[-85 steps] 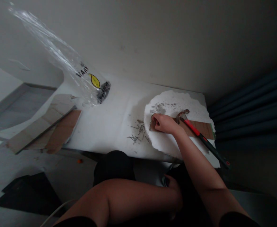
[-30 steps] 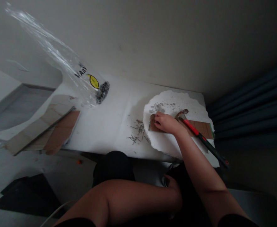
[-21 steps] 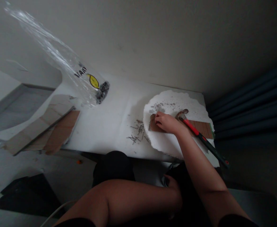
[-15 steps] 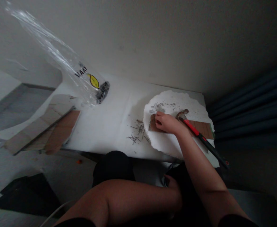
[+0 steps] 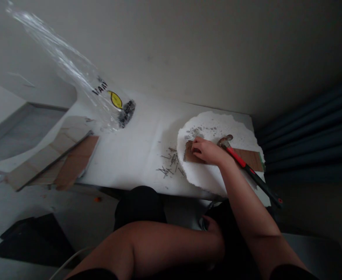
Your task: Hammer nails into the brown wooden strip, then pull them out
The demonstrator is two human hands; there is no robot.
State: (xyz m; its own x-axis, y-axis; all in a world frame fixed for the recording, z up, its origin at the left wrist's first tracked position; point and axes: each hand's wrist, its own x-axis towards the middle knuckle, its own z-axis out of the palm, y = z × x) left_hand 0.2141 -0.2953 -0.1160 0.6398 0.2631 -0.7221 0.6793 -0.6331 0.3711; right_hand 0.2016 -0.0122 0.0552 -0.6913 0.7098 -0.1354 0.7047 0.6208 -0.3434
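Observation:
My right hand [image 5: 207,151] rests on the left end of a brown wooden strip [image 5: 248,157], fingers curled and pinched together; what they pinch is too small to make out. The strip lies on a ragged round white foam slab [image 5: 214,126]. A hammer [image 5: 248,168] with a red and black handle lies across the strip, just right of my hand, its head by my knuckles. Several loose nails [image 5: 171,163] are scattered on the table left of the foam. My left forearm crosses below the table edge; my left hand [image 5: 210,227] is mostly hidden in shadow there.
The white table [image 5: 135,144] stands against a pale wall. A clear plastic bag [image 5: 100,97] with a yellow logo rises at the back left. Wooden boards [image 5: 71,163] overhang the table's left end. A dark blue curtain [image 5: 311,132] hangs at the right.
My right hand has shifted a little up and right along the strip's left end and stays curled there. The hammer, the nails and my left arm have not moved.

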